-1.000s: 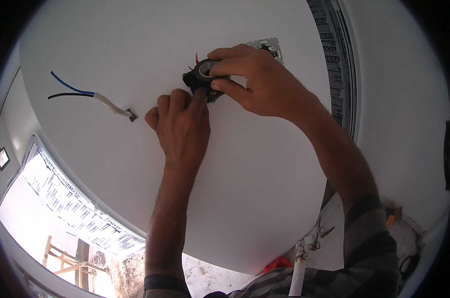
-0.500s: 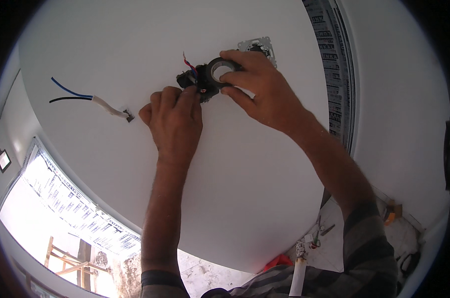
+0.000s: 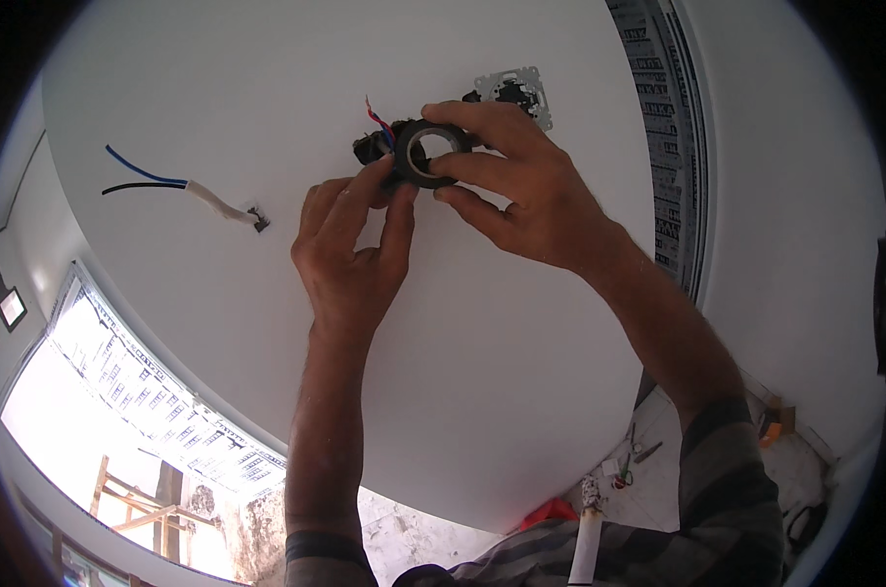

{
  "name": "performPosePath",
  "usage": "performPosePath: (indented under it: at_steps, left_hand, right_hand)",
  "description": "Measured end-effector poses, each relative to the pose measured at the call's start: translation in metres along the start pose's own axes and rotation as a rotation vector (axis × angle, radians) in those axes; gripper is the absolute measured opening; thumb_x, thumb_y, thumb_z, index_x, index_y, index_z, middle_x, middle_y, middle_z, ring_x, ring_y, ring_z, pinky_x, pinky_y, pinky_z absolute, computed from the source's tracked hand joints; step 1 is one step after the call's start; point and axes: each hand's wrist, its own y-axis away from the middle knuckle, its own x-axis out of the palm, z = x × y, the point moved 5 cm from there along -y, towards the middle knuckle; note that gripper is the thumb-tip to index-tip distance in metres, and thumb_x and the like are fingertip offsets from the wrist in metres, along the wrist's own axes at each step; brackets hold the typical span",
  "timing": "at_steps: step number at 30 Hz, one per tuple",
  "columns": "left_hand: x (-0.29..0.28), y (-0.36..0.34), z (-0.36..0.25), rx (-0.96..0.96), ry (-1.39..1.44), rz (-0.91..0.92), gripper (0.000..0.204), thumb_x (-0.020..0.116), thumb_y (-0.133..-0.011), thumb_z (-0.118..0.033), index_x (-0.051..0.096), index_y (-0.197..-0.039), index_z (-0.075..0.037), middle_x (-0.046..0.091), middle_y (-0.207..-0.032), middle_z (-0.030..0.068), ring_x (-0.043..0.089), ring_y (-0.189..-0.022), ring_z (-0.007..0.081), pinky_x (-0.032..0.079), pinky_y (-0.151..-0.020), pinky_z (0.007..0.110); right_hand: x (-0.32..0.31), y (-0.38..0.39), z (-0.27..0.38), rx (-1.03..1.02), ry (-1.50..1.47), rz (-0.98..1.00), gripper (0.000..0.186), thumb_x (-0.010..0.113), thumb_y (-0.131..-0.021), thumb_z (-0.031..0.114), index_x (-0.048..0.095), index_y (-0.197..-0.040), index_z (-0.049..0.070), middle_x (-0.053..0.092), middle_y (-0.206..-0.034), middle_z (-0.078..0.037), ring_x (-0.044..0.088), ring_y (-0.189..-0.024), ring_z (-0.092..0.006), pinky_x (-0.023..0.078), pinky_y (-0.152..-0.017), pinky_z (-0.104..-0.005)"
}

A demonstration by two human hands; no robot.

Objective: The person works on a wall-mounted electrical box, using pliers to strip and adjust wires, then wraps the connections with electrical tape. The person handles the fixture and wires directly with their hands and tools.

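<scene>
In my right hand (image 3: 536, 176) is a roll of black electrical tape (image 3: 404, 158), gripped at its edge with the fingers and thumb. My left hand (image 3: 350, 240) reaches up to the roll's lower left side. Its forefinger and thumb come close together there, and what lies between them is hidden. Behind the roll are black electrical fittings (image 3: 369, 149), partly covered by the hands and tape. Thin red and blue wires (image 3: 376, 119) stick up from them. Just beyond my right hand, a socket mechanism with a metal mounting frame (image 3: 536, 96) sits on the white wall.
On the left, a white cable (image 3: 218, 203) with blue and black cores comes out of a wall opening. A film-covered window frame (image 3: 169, 401) is at lower left. A lit cigarette (image 3: 587, 538) juts up at the bottom. Tools (image 3: 624, 474) lie on the floor at lower right.
My left hand has turned, and its forefinger and thumb have shifted right to the tape roll's edge. The roll has moved slightly left across the fittings.
</scene>
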Motion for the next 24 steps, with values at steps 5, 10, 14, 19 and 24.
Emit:
performPosePath:
  at_steps: [5, 10, 14, 19, 24]
  left_hand:
    - [-0.005, -0.010, 0.001, 0.104, -0.057, 0.003, 0.020, 0.080, -0.081, 0.002, 0.073, -0.099, -0.005, 0.069, -0.083, 0.0043, 0.065, -0.074, 0.0167, 0.052, -0.064, 0.030]
    - [0.003, -0.016, 0.012, 0.180, -0.215, -0.028, 0.015, 0.077, -0.083, -0.001, 0.069, -0.092, -0.009, 0.062, -0.079, 0.0009, 0.058, -0.074, 0.0174, 0.043, -0.068, 0.035]
    - [0.015, -0.011, 0.020, 0.209, -0.423, 0.043, 0.015, 0.079, -0.082, -0.007, 0.068, -0.092, -0.012, 0.058, -0.080, -0.0013, 0.055, -0.079, 0.0182, 0.036, -0.074, 0.037]
    - [0.020, -0.006, 0.023, 0.160, -0.506, 0.096, 0.014, 0.079, -0.083, -0.009, 0.073, -0.095, -0.012, 0.063, -0.085, -0.0012, 0.060, -0.087, 0.0184, 0.035, -0.084, 0.039]
    - [0.020, -0.005, 0.024, 0.173, -0.476, 0.103, 0.014, 0.080, -0.084, -0.011, 0.074, -0.096, -0.011, 0.064, -0.085, -0.0016, 0.061, -0.088, 0.0180, 0.034, -0.086, 0.038]
  right_hand:
    - [-0.001, -0.004, -0.001, -0.015, -0.051, 0.022, 0.019, 0.078, -0.087, 0.010, 0.072, -0.104, 0.004, 0.058, -0.140, -0.013, 0.056, -0.125, -0.0339, 0.048, -0.103, -0.0440]
    - [0.002, -0.017, -0.003, -0.091, 0.141, 0.044, 0.015, 0.076, -0.085, 0.006, 0.071, -0.099, 0.002, 0.059, -0.138, -0.011, 0.057, -0.121, -0.0323, 0.051, -0.102, -0.0429]
    - [0.014, -0.016, -0.018, -0.070, 0.197, 0.124, 0.008, 0.072, -0.086, 0.003, 0.070, -0.093, -0.001, 0.059, -0.138, -0.008, 0.058, -0.118, -0.0302, 0.053, -0.098, -0.0394]
    - [0.026, -0.010, -0.026, -0.018, 0.251, 0.188, 0.012, 0.075, -0.088, 0.004, 0.068, -0.096, -0.001, 0.055, -0.143, -0.007, 0.058, -0.116, -0.0293, 0.053, -0.096, -0.0398]
    - [0.027, 0.000, -0.017, 0.035, 0.276, 0.150, 0.010, 0.069, -0.088, 0.004, 0.069, -0.095, -0.002, 0.056, -0.137, -0.011, 0.058, -0.111, -0.0317, 0.054, -0.095, -0.0406]
